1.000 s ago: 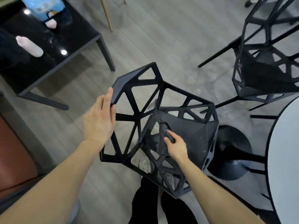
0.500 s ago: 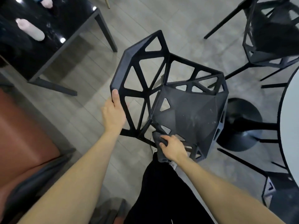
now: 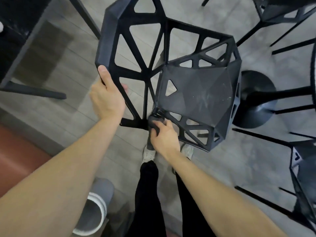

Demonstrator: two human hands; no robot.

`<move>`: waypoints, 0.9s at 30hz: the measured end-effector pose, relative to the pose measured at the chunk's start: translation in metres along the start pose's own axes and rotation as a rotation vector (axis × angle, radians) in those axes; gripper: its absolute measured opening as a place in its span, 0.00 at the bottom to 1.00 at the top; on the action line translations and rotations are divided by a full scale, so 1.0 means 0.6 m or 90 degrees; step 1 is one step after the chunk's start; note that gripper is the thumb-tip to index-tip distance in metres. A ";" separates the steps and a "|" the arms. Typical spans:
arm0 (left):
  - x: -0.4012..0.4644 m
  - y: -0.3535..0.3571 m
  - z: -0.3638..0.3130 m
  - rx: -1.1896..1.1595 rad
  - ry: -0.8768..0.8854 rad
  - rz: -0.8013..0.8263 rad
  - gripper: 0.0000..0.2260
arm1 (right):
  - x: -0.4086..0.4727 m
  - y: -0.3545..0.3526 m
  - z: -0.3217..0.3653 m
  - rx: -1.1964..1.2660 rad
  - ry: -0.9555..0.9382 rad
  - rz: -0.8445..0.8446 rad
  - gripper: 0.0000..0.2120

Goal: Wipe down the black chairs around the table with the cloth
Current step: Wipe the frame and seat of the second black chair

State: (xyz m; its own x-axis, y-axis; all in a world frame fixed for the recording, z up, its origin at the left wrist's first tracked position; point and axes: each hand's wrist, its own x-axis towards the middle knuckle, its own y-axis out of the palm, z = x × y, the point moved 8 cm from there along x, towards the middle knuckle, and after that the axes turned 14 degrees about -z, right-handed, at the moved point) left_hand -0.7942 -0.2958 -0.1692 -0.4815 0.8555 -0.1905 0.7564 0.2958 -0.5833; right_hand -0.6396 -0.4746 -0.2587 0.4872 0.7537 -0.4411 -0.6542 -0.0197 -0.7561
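Left hand (image 3: 106, 98) gripping chair (image 3: 196, 93) backrest edge, right hand (image 3: 164, 136) pressing cloth (image 3: 153, 122) on seat corner

Open floor (image 3: 71, 69) left; table pedestal (image 3: 256, 100) crowds chair (image 3: 196, 93).

Both bare arms reach forward and down, the left hand (image 3: 106, 98) wrapping its thumb and fingers around the edge of the black chair with triangle holes (image 3: 196, 93), while the right hand (image 3: 165, 138) curls its fingers around the small dark grey cloth (image 3: 153, 124).
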 end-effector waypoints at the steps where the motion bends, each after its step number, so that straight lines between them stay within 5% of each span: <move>1: -0.009 0.000 -0.006 -0.001 0.010 0.001 0.38 | -0.007 -0.010 -0.040 -0.022 0.004 -0.010 0.20; 6: -0.018 -0.006 -0.011 0.029 0.024 -0.005 0.37 | -0.044 -0.072 -0.213 -0.134 0.244 -0.074 0.19; 13: -0.006 -0.009 -0.020 0.004 0.043 -0.002 0.36 | -0.029 0.018 0.041 0.043 0.084 -0.090 0.17; 16: -0.021 -0.009 -0.017 -0.010 0.020 0.009 0.36 | -0.048 -0.013 -0.082 0.008 0.103 -0.106 0.18; 21: -0.015 -0.010 -0.014 -0.026 0.007 0.003 0.35 | -0.041 -0.073 -0.329 -0.087 0.383 -0.074 0.22; 23: -0.012 -0.009 -0.013 -0.021 0.009 0.006 0.35 | -0.046 -0.072 -0.302 -0.076 0.404 -0.096 0.21; 27: -0.017 -0.009 -0.019 -0.039 0.003 0.004 0.33 | -0.049 -0.005 -0.054 0.035 0.169 -0.108 0.16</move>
State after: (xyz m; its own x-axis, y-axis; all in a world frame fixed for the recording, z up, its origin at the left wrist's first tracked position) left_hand -0.7884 -0.3014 -0.1549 -0.4747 0.8593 -0.1903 0.7853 0.3158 -0.5325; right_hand -0.6334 -0.5177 -0.2593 0.7219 0.5447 -0.4268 -0.5766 0.1325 -0.8062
